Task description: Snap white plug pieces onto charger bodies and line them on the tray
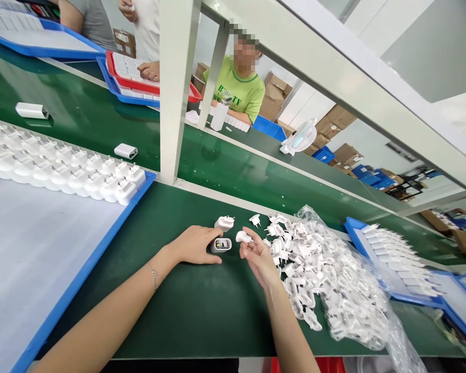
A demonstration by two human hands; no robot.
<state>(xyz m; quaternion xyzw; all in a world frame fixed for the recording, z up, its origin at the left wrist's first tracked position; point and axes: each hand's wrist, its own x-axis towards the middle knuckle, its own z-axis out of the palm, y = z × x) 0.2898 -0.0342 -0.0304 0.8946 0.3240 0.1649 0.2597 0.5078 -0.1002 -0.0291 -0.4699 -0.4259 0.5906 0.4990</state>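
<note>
My left hand [197,244] is closed around an open white charger housing [221,245], whose open end shows parts inside. Just behind it a finished-looking white charger with pins [224,223] stands on the green table [202,311]. My right hand [256,251] pinches a small white plug cap [244,237] between thumb and fingers, a short gap to the right of the housing. A loose plug cap [255,220] lies behind that hand. To the right spreads a heap of white plug caps [295,254], partly in a clear plastic bag [349,290].
At left, a blue-rimmed tray [112,228] holds rows of white chargers [62,171]. Two white housings [126,151] [32,110] lie on the green belt. A metal post [174,93] rises behind my hands. Another blue tray [357,233] is at right; people sit across.
</note>
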